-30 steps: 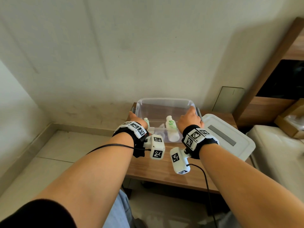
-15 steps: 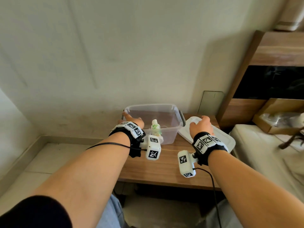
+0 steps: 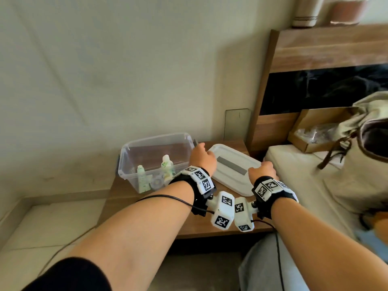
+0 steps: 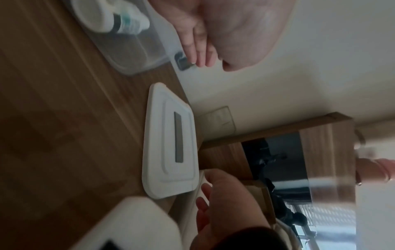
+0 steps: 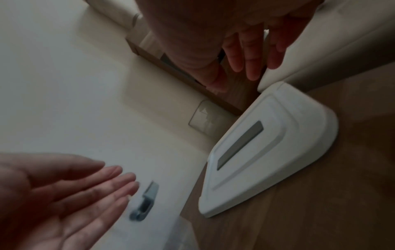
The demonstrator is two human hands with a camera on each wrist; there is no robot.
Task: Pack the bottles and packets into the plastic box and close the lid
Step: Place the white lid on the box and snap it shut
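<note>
A clear plastic box (image 3: 155, 141) stands open at the table's back left. Two white-and-green bottles (image 3: 167, 166) (image 3: 141, 177) stand inside it beside a small round item. The white lid (image 3: 226, 156) lies flat on the table to the right of the box. My left hand (image 3: 202, 157) hovers by the lid's left end, close to the box's grey latch (image 4: 181, 61), fingers (image 4: 198, 50) straight. My right hand (image 3: 262, 171) is at the lid's right end with its fingers (image 5: 250, 64) extended above the lid's corner (image 5: 299, 132). Neither hand holds anything.
The wooden table (image 3: 151, 208) meets the wall at the back. A bed (image 3: 294, 164) adjoins the table's right side, carrying a beige bag (image 3: 361, 156) and a cardboard box (image 3: 315, 131). A wooden headboard (image 3: 315, 49) rises behind. Tiled floor lies to the left.
Both hands have left the box's ends. The right hand went to the lid first, then farther right; the left hand followed to the lid's left end. The view has turned right.
</note>
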